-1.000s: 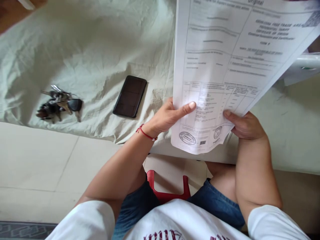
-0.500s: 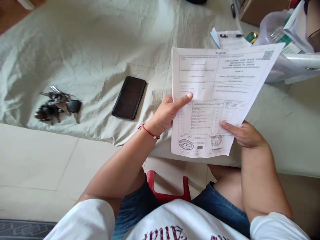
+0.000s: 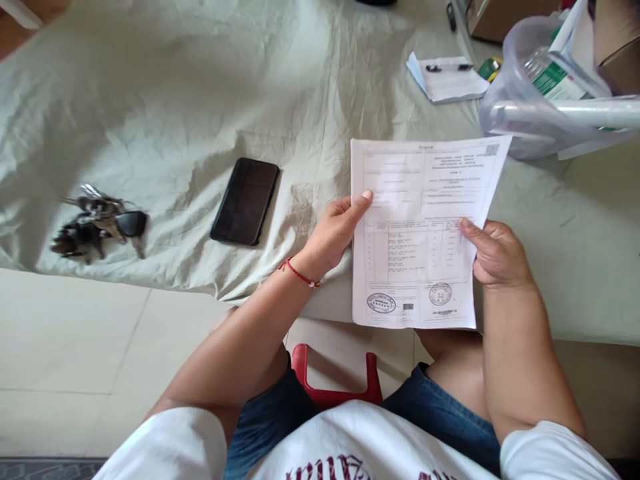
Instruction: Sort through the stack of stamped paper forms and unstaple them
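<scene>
Between my two hands is a printed paper form [image 3: 420, 200] with stamps along its bottom and the word "Original" at its top. My left hand [image 3: 336, 230] grips its left edge, thumb on the front, fingers hidden behind the sheet. On the right edge my right hand [image 3: 500, 253] holds it the same way, thumb over the front. The paper is held above the near edge of the cloth-covered table [image 3: 175, 100]. A black smartphone [image 3: 245, 201] lies left of my left hand, and farther left rests a bunch of keys [image 3: 103, 220].
Beyond the form lies a notepad [image 3: 453, 83] with a black pen [image 3: 447, 67] on it. A translucent plastic bin [image 3: 510, 87] with papers and a bottle stands at the right, near a cardboard box [image 3: 505, 20]. A red stool [image 3: 335, 398] shows between my legs.
The form has been lowered toward me and tilts differently, its top edge now nearer. My right hand has shifted up along its right edge. The view has moved slightly, showing more of the notepad.
</scene>
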Available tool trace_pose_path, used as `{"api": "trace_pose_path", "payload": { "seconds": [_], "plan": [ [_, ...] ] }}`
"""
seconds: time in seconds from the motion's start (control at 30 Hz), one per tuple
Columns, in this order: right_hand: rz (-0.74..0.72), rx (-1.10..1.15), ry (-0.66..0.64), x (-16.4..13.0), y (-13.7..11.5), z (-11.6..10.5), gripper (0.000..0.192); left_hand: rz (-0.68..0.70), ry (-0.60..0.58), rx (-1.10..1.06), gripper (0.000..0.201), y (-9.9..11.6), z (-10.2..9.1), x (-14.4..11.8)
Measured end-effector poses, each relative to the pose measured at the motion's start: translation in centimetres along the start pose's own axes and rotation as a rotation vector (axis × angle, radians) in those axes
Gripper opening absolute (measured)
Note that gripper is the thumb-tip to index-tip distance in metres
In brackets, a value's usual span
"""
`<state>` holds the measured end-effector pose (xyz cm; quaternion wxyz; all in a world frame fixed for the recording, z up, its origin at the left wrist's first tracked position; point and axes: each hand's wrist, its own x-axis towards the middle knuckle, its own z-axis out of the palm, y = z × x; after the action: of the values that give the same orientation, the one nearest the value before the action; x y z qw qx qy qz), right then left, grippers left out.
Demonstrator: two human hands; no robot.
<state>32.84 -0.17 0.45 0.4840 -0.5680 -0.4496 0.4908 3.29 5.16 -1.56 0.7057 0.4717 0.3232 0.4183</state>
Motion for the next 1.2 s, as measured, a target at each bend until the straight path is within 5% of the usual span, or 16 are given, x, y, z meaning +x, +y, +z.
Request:
{"api": "trace_pose_path", "payload": {
  "seconds": [0.3, 0.43, 0.6, 0.9, 1.2],
  "plan": [
    [0.223, -0.063, -0.178, -1.3, 0.6, -0.9, 0.041, 0.061, 0.254, 0.046, 0.064, 0.1, -0.2, 0.3],
    [0.269, -0.097, -0.21, -1.5, 0.1, -0.8, 0.047, 0.005, 0.199, -0.009, 0.056, 0.3, 0.2, 0.0],
    [0.187, 0.029, -0.057, -1.4, 0.0, 0.9, 0.058, -0.067, 0.131, -0.089, 0.054, 0.5, 0.8, -0.3],
    [0.248, 0.072, -0.001, -1.4, 0.6, 0.9, 0.063, -0.083, 0.277, -0.174, 0.046, 1.8, 0.7, 0.0],
    [0.293, 0.07, -0.022, -1.5, 0.9, 0.2, 0.062, -0.227, 0.222, -0.158, 0.029, 3.4, -0.2, -0.1]
  ]
}}
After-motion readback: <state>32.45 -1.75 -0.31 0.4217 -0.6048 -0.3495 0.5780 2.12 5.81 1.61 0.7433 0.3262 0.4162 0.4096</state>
